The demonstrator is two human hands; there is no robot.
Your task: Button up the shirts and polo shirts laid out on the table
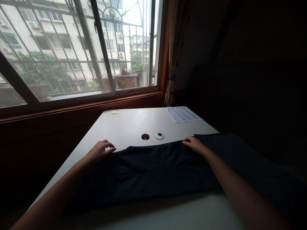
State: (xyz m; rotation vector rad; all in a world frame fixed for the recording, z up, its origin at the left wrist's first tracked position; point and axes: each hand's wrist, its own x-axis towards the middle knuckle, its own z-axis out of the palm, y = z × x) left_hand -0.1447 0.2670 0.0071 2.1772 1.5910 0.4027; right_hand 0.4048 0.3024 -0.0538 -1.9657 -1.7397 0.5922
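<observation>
The dark blue cloth (153,172) lay on the white surface (124,127), spread in a wide band between the two forearms, with some wrinkles in its left half. Its far edge ran just in front of the fingertips of both hands. The left hand (102,148) was at the left end of this edge, and the right hand (193,143) was at the edge farther to the right. More dark fabric (230,145) lay on the right, beyond the right forearm; whether it was the same piece could not be told.

The right grip was closed, with thumb and finger pinching the far edge. The left grip was loosely curved, with a small gap between finger and thumb, and it could not be told whether it had hold of the cloth. Both arms reached forward from the lower corners and leaned inward, with the backs of the hands turned upward.

Beyond the cloth, a round hole (145,137) and a white ring (159,136) were side by side. Farther away lay a yellow note (114,112) and some printed papers (184,115).
</observation>
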